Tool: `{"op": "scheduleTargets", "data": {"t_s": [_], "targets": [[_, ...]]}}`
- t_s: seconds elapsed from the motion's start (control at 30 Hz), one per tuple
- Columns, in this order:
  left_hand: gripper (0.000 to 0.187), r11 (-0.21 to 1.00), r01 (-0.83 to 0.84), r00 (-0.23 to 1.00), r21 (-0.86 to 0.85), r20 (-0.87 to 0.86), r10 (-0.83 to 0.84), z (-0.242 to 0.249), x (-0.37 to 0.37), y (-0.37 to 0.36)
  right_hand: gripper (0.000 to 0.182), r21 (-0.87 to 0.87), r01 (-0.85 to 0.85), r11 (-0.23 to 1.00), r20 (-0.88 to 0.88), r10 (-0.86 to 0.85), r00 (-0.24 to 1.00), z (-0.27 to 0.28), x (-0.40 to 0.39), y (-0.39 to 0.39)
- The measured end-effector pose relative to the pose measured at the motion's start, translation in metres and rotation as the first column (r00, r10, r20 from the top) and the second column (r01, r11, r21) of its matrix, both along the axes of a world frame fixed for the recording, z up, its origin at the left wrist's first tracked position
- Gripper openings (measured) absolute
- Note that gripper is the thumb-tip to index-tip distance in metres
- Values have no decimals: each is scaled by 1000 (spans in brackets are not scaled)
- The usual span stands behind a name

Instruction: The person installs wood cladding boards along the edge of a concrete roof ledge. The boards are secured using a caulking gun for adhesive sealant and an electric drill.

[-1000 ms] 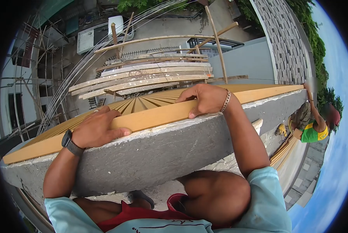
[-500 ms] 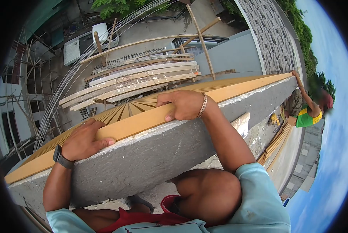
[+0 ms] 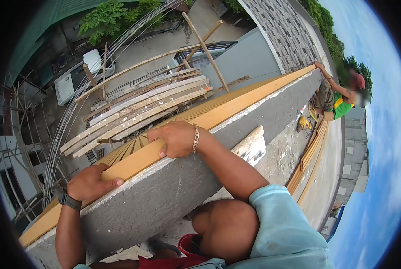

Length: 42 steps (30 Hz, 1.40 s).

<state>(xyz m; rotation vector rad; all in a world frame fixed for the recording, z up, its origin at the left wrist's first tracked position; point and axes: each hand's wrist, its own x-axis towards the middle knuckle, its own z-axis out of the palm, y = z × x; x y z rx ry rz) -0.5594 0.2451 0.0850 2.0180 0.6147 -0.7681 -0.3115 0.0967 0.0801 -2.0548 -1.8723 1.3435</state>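
Observation:
A long tan ribbed panel lies along the top of a grey concrete parapet wall. My left hand, with a black watch on the wrist, grips the panel's near edge, thumb on the front face. My right hand, with a chain bracelet, grips the same edge further along, fingers curled over the top. At the panel's far end a co-worker in a green and yellow shirt reaches a hand up to it.
Beyond the wall, wooden scaffold planks and poles hang over a street far below. More tan panels are stacked on the concrete floor behind the parapet. My bent knee is close to the wall.
My view has turned and tilted, so the wall now runs more steeply up to the right. Both hands keep their grip on the panel's edge; the co-worker still holds the far end.

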Motion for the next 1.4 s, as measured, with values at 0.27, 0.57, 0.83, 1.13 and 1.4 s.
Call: {"op": "scheduleTargets", "data": {"t_s": [0.27,0.57,0.83,1.13,1.4], "targets": [[73,988,-106,994,110,29,103,1,65,-42,33,62,4,998,12,-5,1000,-2,0,-2],[71,970,-110,989,216,120,86,-7,61,-49,38,105,28,994,-6,-28,1000,-6,4,-2],[73,972,-79,989,223,138,49,-13,57,-48,41,81,-9,997,-62,14,998,-9,8,5],[74,971,-62,988,232,153,27,-13,58,-48,44,90,-3,996,-55,8,998,-13,7,4],[67,966,-100,987,239,146,66,-12,57,-50,40,42,53,998,-53,-51,997,-15,5,6]]}}
